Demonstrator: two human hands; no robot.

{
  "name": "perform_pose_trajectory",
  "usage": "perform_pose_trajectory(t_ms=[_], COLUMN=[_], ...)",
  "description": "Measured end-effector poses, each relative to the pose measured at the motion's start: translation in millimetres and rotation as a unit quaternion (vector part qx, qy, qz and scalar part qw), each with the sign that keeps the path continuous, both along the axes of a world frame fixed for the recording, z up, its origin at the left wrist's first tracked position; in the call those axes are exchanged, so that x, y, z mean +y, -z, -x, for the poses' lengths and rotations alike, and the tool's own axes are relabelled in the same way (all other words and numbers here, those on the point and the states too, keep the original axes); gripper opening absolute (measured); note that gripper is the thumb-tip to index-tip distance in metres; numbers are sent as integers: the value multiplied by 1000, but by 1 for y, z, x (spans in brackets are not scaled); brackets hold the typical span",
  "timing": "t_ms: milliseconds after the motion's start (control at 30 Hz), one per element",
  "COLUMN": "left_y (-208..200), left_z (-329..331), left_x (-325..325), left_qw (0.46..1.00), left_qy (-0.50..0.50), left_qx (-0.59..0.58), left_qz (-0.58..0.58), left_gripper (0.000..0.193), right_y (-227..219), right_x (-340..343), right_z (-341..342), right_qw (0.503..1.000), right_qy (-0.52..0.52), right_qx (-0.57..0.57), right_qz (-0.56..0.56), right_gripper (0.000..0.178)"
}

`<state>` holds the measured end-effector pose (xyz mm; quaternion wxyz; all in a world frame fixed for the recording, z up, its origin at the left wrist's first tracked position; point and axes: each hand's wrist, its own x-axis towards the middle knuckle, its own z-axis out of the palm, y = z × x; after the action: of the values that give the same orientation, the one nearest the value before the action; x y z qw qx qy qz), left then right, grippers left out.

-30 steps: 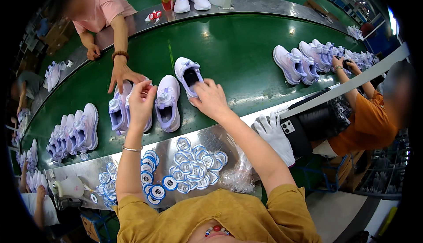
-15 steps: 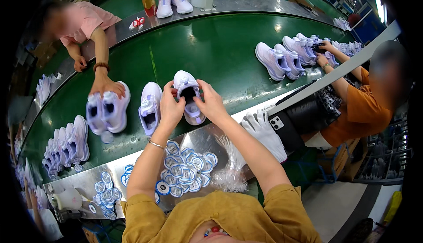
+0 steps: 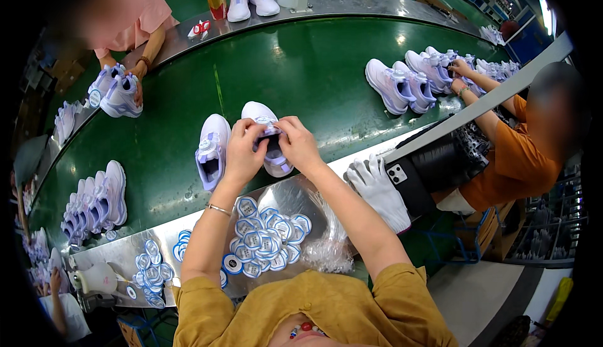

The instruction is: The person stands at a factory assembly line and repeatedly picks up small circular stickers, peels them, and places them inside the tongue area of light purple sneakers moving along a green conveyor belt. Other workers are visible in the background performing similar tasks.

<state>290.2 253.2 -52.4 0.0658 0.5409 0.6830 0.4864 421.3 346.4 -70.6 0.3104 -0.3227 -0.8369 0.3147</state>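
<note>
A white and lilac sneaker (image 3: pixel 257 109) stands on the green belt in front of me, its toe pointing away. My left hand (image 3: pixel 245 151) is closed on the left side of its collar and tongue. On the opposite side my right hand (image 3: pixel 298 144) pinches the tongue near the round dial. My fingers partly cover the dial and the shoe's opening. Just left of my left hand stands a second sneaker (image 3: pixel 213 152), untouched. Round white and blue tags (image 3: pixel 267 241) lie in a pile between my forearms, with a bundle of clear plastic fasteners (image 3: pixel 328 246) beside them.
Sneakers stand in rows at the left (image 3: pixel 94 202) and right (image 3: pixel 392 89). A co-worker in pink (image 3: pixel 154 11) holds a pair across the belt; another in orange (image 3: pixel 521 165) handles shoes at right. White gloves (image 3: pixel 377 190) and a phone (image 3: pixel 397 173) lie near my right arm.
My hands have shifted from the sides of the sneaker's opening onto its tongue, fingers closer together. The co-worker in pink has carried a pair from the belt to the far left edge.
</note>
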Motion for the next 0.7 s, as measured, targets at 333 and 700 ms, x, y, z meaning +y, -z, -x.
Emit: perform_pose_trajectory(t_ms=[333, 700], left_y=[8, 1], left_z=[9, 33], left_x=[-13, 14], left_qw=[999, 993], left_qy=[31, 72], left_qx=[-20, -25], left_qz=[7, 89], left_gripper=[21, 12], right_y=[-18, 0], right_x=[-40, -45], right_z=[14, 18], right_qw=[990, 991], right_qy=[-2, -12], right_qx=[-10, 15], right_qz=[-139, -135], right_gripper=[12, 5])
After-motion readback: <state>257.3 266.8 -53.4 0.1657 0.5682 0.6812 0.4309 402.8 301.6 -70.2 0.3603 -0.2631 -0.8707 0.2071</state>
